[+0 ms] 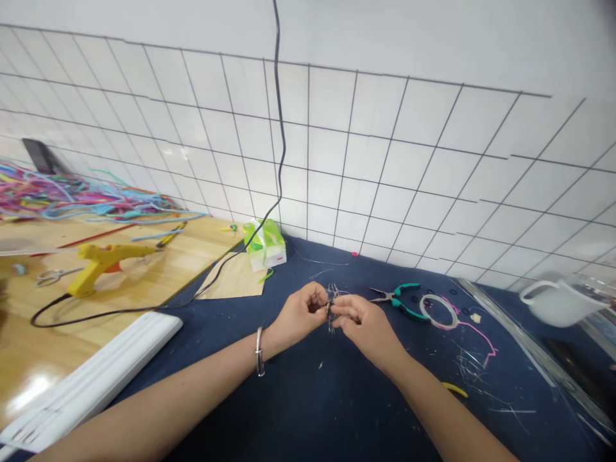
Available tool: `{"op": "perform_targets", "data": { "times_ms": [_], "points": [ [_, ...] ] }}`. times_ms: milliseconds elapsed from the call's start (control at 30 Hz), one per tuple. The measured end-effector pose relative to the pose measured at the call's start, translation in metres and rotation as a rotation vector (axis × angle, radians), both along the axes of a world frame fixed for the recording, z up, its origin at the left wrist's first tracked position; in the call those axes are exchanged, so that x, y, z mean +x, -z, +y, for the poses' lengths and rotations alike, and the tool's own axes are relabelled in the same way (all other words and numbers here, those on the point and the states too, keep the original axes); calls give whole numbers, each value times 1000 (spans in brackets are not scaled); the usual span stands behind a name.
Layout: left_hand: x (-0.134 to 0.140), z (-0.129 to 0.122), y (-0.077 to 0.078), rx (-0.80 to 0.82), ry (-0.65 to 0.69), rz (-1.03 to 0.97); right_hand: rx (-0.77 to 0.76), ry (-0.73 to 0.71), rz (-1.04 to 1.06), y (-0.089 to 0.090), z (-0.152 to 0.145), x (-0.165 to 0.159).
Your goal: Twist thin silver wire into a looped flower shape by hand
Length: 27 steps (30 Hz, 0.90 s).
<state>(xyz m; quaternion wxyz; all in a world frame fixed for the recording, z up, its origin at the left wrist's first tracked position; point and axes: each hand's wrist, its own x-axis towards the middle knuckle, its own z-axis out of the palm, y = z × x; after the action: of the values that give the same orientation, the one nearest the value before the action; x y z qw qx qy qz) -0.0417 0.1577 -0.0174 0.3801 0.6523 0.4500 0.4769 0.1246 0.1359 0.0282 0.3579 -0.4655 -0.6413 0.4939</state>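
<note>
Both hands meet over the dark blue mat (289, 398), pinching a small tangled piece of silvery wire (332, 292) between them. My left hand (301, 314) has thumb and forefinger closed on its left side. From the other side, my right hand (368, 327) grips it with bent fingers. Thin wire ends stick out above and below the fingertips. A dark part shows at the middle, but the fingers cover most of it. Just right of my right hand lie long-nose pliers (397, 295) with green handles, their jaws pointing at the hands.
A coil of clear line (439, 312), pink cord (484, 337) and wire scraps (471, 372) lie on the right, near a white mug (561, 301). At left are a yellow glue gun (99, 263), a white power strip (101, 378) and a tissue pack (265, 244). A black cable (279, 115) hangs down.
</note>
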Motion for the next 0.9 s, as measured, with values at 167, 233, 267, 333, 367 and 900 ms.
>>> {"op": "perform_targets", "data": {
  "times_ms": [167,233,267,333,367,900],
  "points": [
    [-4,4,0,-14,32,-8,-22,16,1,-1,0,0],
    [-5,6,0,-21,45,8,-45,30,26,-2,1,1],
    [-5,6,0,-26,47,16,-52,40,42,-1,2,1],
    [-4,6,0,-41,42,27,-53,60,66,2,4,1],
    [-4,6,0,-51,39,30,-47,66,71,4,5,1],
    [-3,3,-1,32,-151,192,302,140,-78,34,-3,-12]
  ]
}}
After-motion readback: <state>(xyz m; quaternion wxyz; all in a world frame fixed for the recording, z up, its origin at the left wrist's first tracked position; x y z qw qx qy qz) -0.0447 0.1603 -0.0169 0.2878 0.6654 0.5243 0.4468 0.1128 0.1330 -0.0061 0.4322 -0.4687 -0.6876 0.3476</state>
